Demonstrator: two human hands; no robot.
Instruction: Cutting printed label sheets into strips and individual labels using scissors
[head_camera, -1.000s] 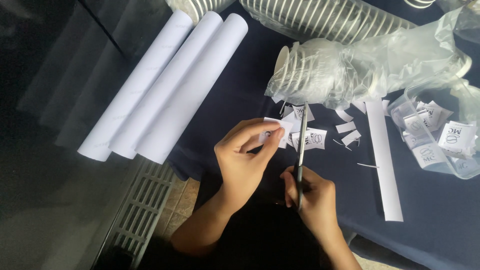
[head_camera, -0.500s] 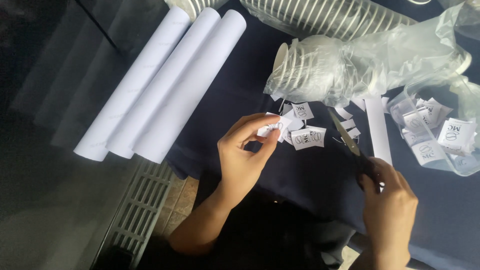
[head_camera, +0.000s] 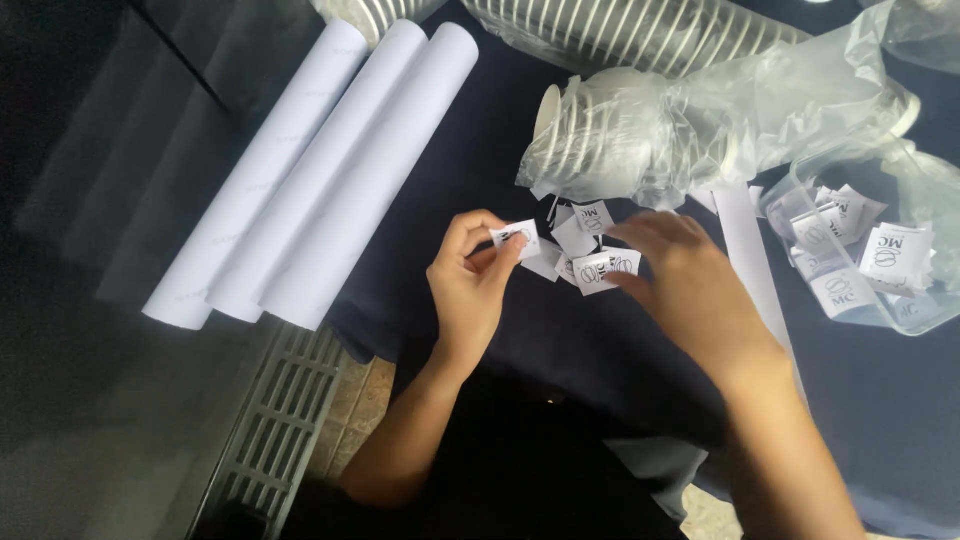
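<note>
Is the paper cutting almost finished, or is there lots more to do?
Some is done: cut paper squares sit in the clear tub and a small pile lies on the dark cloth. Right now the left hand pinches one square while the right hand reaches into the pile. Probably plenty left: a long paper strip and three rolls of paper are uncut.

Event or stall prep table: dark tablecloth (head_camera: 560, 330), bagged paper cup stacks (head_camera: 610, 130), paper rolls (head_camera: 320, 170).
</note>
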